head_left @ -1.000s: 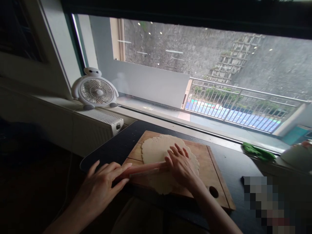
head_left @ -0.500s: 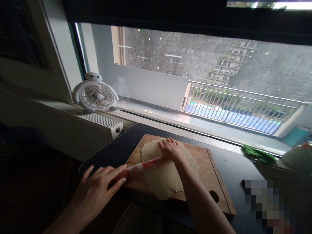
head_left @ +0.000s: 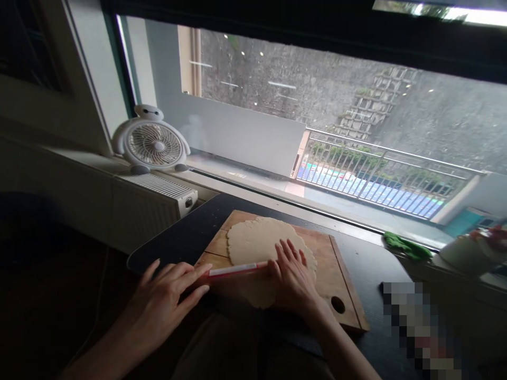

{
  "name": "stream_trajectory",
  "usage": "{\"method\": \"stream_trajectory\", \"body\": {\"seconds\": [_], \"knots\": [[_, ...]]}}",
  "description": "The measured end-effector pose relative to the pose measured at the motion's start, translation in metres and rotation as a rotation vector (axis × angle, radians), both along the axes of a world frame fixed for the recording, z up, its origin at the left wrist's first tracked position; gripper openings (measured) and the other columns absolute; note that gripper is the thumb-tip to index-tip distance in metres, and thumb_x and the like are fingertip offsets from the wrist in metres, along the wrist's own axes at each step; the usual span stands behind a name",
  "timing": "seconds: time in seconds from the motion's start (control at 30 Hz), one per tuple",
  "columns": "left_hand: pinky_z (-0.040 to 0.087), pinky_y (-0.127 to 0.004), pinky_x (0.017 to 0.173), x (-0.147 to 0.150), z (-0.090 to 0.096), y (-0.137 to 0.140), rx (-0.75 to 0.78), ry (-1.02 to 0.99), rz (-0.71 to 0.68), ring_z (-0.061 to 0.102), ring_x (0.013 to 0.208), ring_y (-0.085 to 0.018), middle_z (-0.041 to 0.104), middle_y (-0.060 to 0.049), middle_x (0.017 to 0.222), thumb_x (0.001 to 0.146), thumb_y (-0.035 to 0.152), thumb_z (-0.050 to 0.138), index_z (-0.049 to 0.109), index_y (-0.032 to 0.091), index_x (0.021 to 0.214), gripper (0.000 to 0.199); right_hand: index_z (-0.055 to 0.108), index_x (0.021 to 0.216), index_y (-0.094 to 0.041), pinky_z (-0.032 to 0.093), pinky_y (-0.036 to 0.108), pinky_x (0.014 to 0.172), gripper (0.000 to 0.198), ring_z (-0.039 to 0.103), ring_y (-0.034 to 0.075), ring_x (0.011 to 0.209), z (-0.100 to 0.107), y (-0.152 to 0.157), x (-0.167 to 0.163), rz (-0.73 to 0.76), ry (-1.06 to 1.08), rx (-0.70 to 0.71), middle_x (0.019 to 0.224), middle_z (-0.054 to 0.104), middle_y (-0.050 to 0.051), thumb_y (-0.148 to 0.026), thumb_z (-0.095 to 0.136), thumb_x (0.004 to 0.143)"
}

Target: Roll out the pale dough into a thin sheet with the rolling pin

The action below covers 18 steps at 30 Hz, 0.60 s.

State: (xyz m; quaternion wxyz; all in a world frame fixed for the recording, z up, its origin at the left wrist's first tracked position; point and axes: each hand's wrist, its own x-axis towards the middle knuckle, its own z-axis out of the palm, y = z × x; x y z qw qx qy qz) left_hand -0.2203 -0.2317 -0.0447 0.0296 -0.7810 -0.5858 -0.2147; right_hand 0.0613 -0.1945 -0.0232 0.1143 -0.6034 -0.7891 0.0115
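Observation:
A red and white rolling pin (head_left: 233,269) lies across a sheet of pale, flattened dough (head_left: 261,237) with ragged edges. The dough rests on a wooden cutting board (head_left: 332,264) and reaches its near edge. My left hand (head_left: 170,290) holds the pin's left end between thumb and forefinger, its other fingers spread. On the pin's right end lies my right hand (head_left: 293,269), palm down, fingers stretched forward over the dough. That end of the pin is hidden under the hand.
The board lies on a dark table (head_left: 170,243) by a window. A white fan (head_left: 156,145) stands on the sill, above a radiator (head_left: 158,192). At the right are a green cloth (head_left: 406,246) and a blurred-out object (head_left: 420,327) on the table.
My right hand has come back toward me and slightly right, and the rolling pin has turned, showing a different part of its pattern. The whole view has shifted a little.

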Motion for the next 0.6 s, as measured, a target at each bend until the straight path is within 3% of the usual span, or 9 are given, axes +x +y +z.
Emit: {"method": "stream_trajectory", "body": {"seconds": [0.13, 0.23, 0.3, 0.37, 0.43, 0.5, 0.6], "knots": [[0.023, -0.054, 0.102, -0.007, 0.004, 0.007, -0.014, 0.027, 0.050, 0.059, 0.097, -0.023, 0.065, 0.002, 0.102, 0.087, 0.049, 0.046, 0.055, 0.038, 0.120, 0.036, 0.047, 0.126, -0.026, 0.022, 0.050, 0.104, 0.052, 0.026, 0.024, 0.133, 0.027, 0.088, -0.034, 0.018, 0.033, -0.034, 0.140, 0.040, 0.008, -0.048, 0.013, 0.095], [0.026, -0.052, 0.100, -0.017, -0.002, 0.012, -0.024, 0.034, 0.069, 0.059, 0.096, -0.023, 0.065, 0.001, 0.102, 0.087, 0.047, 0.046, 0.051, 0.037, 0.124, 0.039, 0.051, 0.122, -0.026, 0.027, 0.048, 0.102, 0.050, 0.032, 0.023, 0.130, 0.031, 0.105, -0.040, 0.054, 0.050, -0.041, 0.135, 0.046, 0.007, -0.049, 0.016, 0.095], [0.029, -0.047, 0.099, -0.022, -0.009, 0.014, -0.003, 0.031, 0.031, 0.059, 0.096, -0.022, 0.064, 0.000, 0.104, 0.086, 0.045, 0.049, 0.049, 0.036, 0.127, 0.042, 0.051, 0.122, -0.025, 0.021, 0.047, 0.106, 0.049, 0.024, 0.022, 0.134, 0.024, 0.081, -0.030, 0.079, 0.053, -0.025, 0.139, 0.042, 0.006, -0.049, 0.016, 0.095], [0.031, -0.043, 0.098, -0.025, -0.015, 0.015, 0.043, 0.028, -0.033, 0.058, 0.097, -0.021, 0.062, 0.001, 0.106, 0.083, 0.040, 0.054, 0.050, 0.036, 0.126, 0.044, 0.048, 0.126, -0.025, 0.014, 0.044, 0.110, 0.046, 0.013, 0.021, 0.138, 0.014, 0.038, -0.009, 0.126, 0.050, -0.005, 0.144, 0.035, 0.002, -0.046, 0.020, 0.096], [0.033, -0.039, 0.096, -0.020, -0.015, 0.015, 0.074, 0.025, -0.098, 0.057, 0.097, -0.020, 0.061, 0.002, 0.108, 0.078, 0.030, 0.058, 0.051, 0.037, 0.124, 0.047, 0.033, 0.137, -0.025, 0.013, 0.043, 0.111, 0.044, 0.010, 0.019, 0.138, 0.004, -0.007, 0.017, 0.223, 0.069, 0.034, 0.145, 0.033, 0.000, -0.037, 0.023, 0.096], [0.035, -0.037, 0.095, -0.008, -0.006, 0.018, 0.069, 0.019, -0.163, 0.056, 0.099, -0.020, 0.061, 0.003, 0.109, 0.074, 0.021, 0.058, 0.053, 0.038, 0.122, 0.051, 0.028, 0.140, -0.024, 0.014, 0.043, 0.111, 0.046, 0.012, 0.019, 0.138, -0.002, -0.040, 0.043, 0.291, 0.043, 0.063, 0.144, 0.034, 0.000, -0.027, 0.029, 0.094], [0.036, -0.033, 0.096, 0.025, 0.017, 0.035, -0.014, -0.013, -0.291, 0.053, 0.106, -0.019, 0.060, 0.003, 0.112, 0.079, 0.022, 0.052, 0.053, 0.036, 0.123, 0.046, 0.041, 0.132, -0.024, 0.023, 0.042, 0.109, 0.042, 0.022, 0.021, 0.135, -0.005, -0.055, 0.071, 0.225, 0.053, 0.117, 0.133, 0.049, 0.002, -0.020, 0.036, 0.091]]}}
